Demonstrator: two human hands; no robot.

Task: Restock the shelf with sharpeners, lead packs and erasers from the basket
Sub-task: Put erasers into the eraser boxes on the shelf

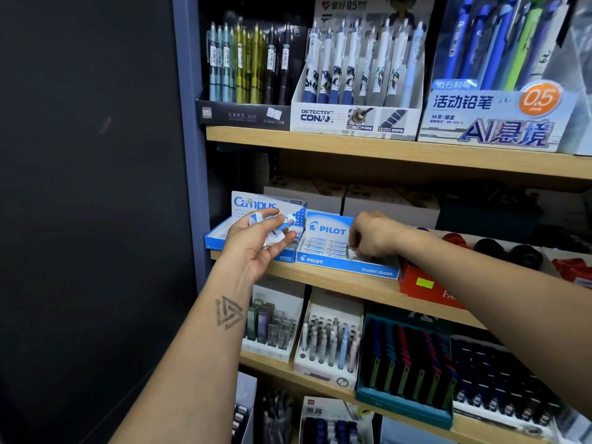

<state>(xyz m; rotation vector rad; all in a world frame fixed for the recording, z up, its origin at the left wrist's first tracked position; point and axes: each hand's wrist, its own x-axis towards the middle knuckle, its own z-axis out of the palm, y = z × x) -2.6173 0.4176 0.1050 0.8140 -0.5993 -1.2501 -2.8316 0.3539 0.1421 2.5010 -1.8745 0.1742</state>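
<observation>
Left hand (pixel 256 248) clutched several erasers (pixel 282 221) before Campus box (pixel 256 203), right hand (pixel 373 235) fingers pinched one inside Pilot "Plastic Eraser" box (pixel 349 267) at shelf (pixel 336 280) front edge

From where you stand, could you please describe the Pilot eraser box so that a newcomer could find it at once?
Look at the middle wooden shelf, below the rows of pens. The Pilot eraser box sits second from the left, right of the Campus box and left of a red box. It alone has a light blue panel reading PILOT, and the right hand reaches into it.
</observation>
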